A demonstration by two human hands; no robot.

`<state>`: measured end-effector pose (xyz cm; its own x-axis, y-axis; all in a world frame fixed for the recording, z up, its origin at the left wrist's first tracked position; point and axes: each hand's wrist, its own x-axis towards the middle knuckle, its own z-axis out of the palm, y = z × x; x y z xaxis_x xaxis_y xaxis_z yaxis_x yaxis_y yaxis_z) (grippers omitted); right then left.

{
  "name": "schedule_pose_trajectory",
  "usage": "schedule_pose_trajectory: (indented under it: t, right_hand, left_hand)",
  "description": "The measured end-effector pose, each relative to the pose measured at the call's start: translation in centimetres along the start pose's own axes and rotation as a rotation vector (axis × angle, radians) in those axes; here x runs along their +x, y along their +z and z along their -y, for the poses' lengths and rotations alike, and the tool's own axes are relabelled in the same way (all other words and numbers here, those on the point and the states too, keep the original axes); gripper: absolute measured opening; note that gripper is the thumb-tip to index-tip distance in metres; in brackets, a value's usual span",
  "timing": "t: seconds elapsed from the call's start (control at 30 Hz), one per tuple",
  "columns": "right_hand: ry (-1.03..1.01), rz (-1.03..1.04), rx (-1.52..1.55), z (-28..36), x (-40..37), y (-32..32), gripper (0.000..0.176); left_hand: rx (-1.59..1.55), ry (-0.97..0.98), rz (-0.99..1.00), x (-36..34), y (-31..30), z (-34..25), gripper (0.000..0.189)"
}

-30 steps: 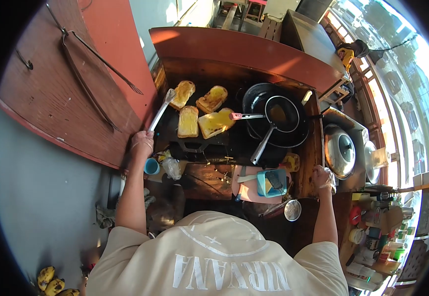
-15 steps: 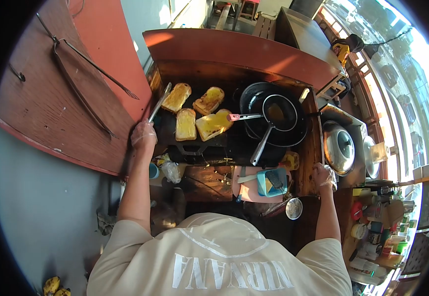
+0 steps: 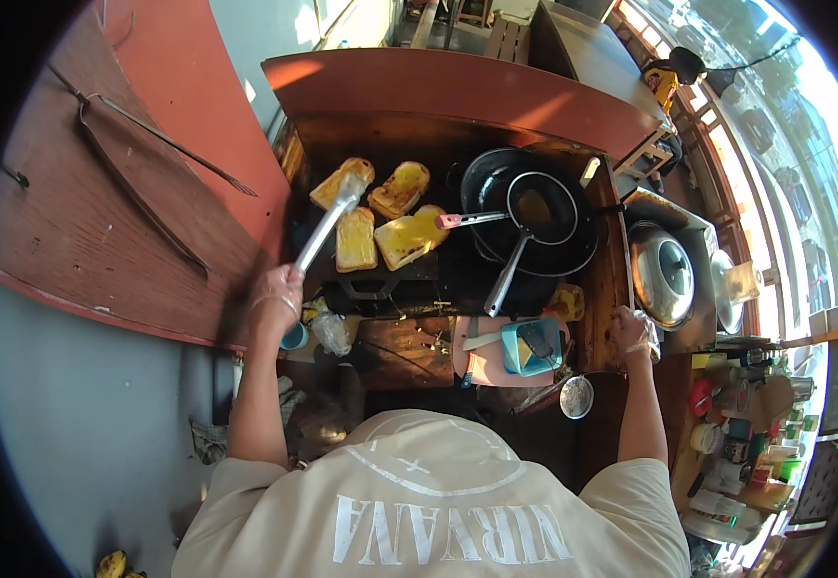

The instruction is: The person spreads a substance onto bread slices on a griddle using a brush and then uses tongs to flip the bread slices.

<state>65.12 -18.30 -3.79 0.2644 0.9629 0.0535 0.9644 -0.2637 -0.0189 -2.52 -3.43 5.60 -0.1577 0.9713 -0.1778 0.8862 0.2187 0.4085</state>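
Observation:
My left hand (image 3: 278, 293), in a thin clear glove, grips the handle of a metal spatula (image 3: 327, 223). Its blade lies over the far-left toast slice (image 3: 330, 187) on the black griddle (image 3: 380, 279). Three more buttered toast slices sit on that griddle: one far middle (image 3: 400, 188), one near left (image 3: 355, 240), one near right (image 3: 412, 238). My right hand (image 3: 634, 332), also gloved, rests on the wooden counter edge (image 3: 592, 337) beside a steel pot lid (image 3: 663, 276).
A small frying pan (image 3: 538, 210) sits inside a bigger black pan (image 3: 496, 173), with a pink-handled tool (image 3: 467, 221) leaning in. A blue tub (image 3: 531, 349) stands on a pink board (image 3: 484, 366). Metal tongs (image 3: 140, 144) lie on the left wooden shelf. Jars crowd the right.
My left hand pulled back toward me and swung the spatula blade from the griddle's left edge onto the far-left toast. My right hand stayed on the counter edge.

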Motion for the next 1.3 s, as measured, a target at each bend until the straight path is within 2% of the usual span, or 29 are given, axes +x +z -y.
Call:
schedule_pose_trajectory:
  t: [0.07,0.2,0.27,0.3,0.33,0.4,0.43,0.47,0.6,0.67,0.73,0.8,0.87,0.9,0.97,1.03,1.2,1.27,1.3]
  right_hand:
    - [-0.037,-0.027,0.04,-1.5,0.4,1.7,0.019]
    - [-0.011,-0.023,-0.011,-0.8,0.2,0.8,0.018]
    - [-0.063,-0.044,0.011,-0.7,0.1,0.7,0.017]
    - [-0.06,-0.043,0.015,-0.6,0.1,0.8,0.017]
    - [-0.058,-0.066,0.022,-0.6,0.1,1.0,0.015]
    - [-0.045,-0.091,0.029,-0.5,0.1,0.9,0.013]
    - [-0.051,-0.098,0.029,-0.3,0.0,0.6,0.012]
    - [-0.057,-0.105,0.027,0.1,0.0,0.2,0.012]
    - [-0.065,-0.065,0.066,-0.3,0.1,0.2,0.017]
    - [-0.063,-0.073,0.077,-0.2,0.1,-0.1,0.017]
    - [-0.036,-0.061,0.083,0.1,0.0,-0.3,0.017]
    - [-0.031,-0.066,0.087,-0.2,0.1,0.0,0.015]
    - [-0.074,-0.1,0.066,-0.3,0.0,0.3,0.014]
    - [-0.051,-0.098,0.072,-0.4,-0.2,0.5,0.014]
    - [-0.02,-0.062,0.074,-0.4,-0.1,0.4,0.014]
    - [0.046,0.009,0.053,0.3,-0.2,-0.4,0.015]
    - [0.017,0.004,0.053,0.5,-0.3,-0.8,0.015]
    - [-0.009,-0.011,0.062,0.4,-0.1,-0.4,0.015]
    - [0.007,-0.002,0.063,0.5,-0.2,-0.3,0.015]
  left_hand:
    - [-0.069,0.036,0.073,-2.5,-0.7,-0.3,0.033]
    - [-0.03,0.037,0.06,-4.3,-0.8,1.0,0.033]
    - [-0.353,-0.056,0.143,-3.7,1.7,2.4,0.032]
    - [-0.302,0.05,0.158,-4.2,0.8,0.5,0.031]
    - [-0.297,0.053,0.158,-4.3,-0.1,-1.6,0.031]
    - [0.058,0.089,0.173,-3.7,-1.9,-5.9,0.03]
    - [0.102,0.044,0.168,-3.2,-2.8,-8.0,0.027]
    - [0.101,0.053,0.172,-1.7,-2.7,-8.6,0.027]
    - [0.607,0.359,0.296,5.0,-2.2,-9.1,0.03]
    - [0.595,0.314,0.254,6.0,-2.8,-10.4,0.028]
    - [0.815,0.435,0.354,8.3,-2.2,-9.6,0.027]
    - [0.761,0.409,0.407,8.5,-2.2,-8.5,0.029]
    - [0.24,0.022,0.506,5.4,-3.2,-8.0,0.033]
    - [0.257,0.037,0.511,4.8,-2.7,-7.7,0.033]
    - [-0.155,-0.201,0.44,4.1,-1.2,-6.5,0.037]
    - [-0.178,-0.227,0.471,4.5,-0.3,-5.3,0.037]
    - [-0.367,-0.297,0.523,4.2,0.5,-3.7,0.035]
    - [-0.436,-0.258,0.493,4.7,1.7,-3.8,0.031]
    - [-0.503,-0.298,0.446,4.6,2.0,-4.3,0.03]
